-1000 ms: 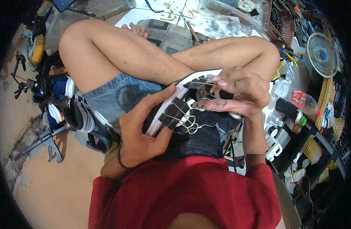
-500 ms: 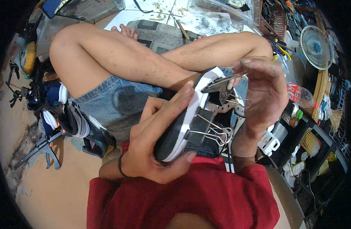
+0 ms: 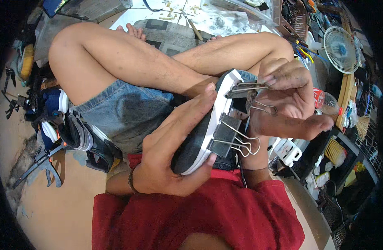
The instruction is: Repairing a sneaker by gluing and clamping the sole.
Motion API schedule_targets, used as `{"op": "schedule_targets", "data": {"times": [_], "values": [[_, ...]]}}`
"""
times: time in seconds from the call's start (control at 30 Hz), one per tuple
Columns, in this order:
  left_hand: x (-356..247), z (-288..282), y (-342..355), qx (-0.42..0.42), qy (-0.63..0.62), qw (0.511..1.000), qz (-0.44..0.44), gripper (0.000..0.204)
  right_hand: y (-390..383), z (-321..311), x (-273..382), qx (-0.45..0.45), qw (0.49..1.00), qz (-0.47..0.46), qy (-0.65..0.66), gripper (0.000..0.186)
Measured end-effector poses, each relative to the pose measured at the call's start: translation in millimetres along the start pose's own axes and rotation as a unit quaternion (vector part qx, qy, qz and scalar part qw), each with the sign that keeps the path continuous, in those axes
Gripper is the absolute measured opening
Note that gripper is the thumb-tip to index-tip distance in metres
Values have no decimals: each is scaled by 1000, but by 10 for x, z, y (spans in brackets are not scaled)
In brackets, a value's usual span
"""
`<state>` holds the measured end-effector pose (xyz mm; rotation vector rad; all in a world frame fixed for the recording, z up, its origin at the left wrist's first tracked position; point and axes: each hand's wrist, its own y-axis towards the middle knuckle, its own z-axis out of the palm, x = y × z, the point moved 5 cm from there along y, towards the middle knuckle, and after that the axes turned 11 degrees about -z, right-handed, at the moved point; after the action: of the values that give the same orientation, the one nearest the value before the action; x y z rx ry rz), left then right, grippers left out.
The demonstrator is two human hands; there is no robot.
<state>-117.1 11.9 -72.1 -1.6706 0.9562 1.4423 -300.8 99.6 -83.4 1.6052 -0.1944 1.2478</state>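
Observation:
My left hand (image 3: 162, 156) is wrapped round a black shoe (image 3: 188, 146) with a white sole edge, tilted above my lap. Several black binder clips with silver wire handles grip the shoe's rim, one low (image 3: 224, 134) and one higher (image 3: 245, 96). My right hand (image 3: 289, 98) is at the higher clip, curled fingertips on its wire handle, with the thumb stretched out to the right. The inside of the shoe is partly hidden behind the clips and my hands.
My crossed legs (image 3: 137, 66) frame the work. Left lie piled shoes (image 3: 81, 135) and bar clamps (image 3: 47, 171). Beyond are a patterned mat (image 3: 166, 37), a tool (image 3: 195, 29) and a crate (image 3: 293, 18). Right stand a fan (image 3: 339, 46), a plastic bottle (image 3: 325, 104) and a white jug (image 3: 285, 152).
The shoe has turned more upright in my left hand and shifted slightly right. My right hand has lifted; its thumb has left the clips and now sticks out rightward. The view has shifted slightly.

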Motion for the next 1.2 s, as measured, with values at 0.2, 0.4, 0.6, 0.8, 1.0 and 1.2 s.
{"op": "schedule_targets", "data": {"times": [0.2,0.4,0.6,0.8,1.0,1.2], "values": [[-82,7,20,40,-6,999,-22,72,132,-99,78,20,996,-38,79,83],[122,-131,-1,-9,-23,1000,-9,69,396,-237,245,142,980,-50,-131,52],[495,-281,-121,-90,-63,992,-63,63,104,140,65,514,798,33,-313,72],[446,-313,-97,-73,-49,994,-65,60,60,371,-304,668,675,69,-305,71],[453,-306,-91,-77,46,996,-11,58,60,527,-436,682,709,0,-179,39],[663,-441,-155,-100,2,992,-74,58,21,603,-496,683,698,-27,-213,44]]}}
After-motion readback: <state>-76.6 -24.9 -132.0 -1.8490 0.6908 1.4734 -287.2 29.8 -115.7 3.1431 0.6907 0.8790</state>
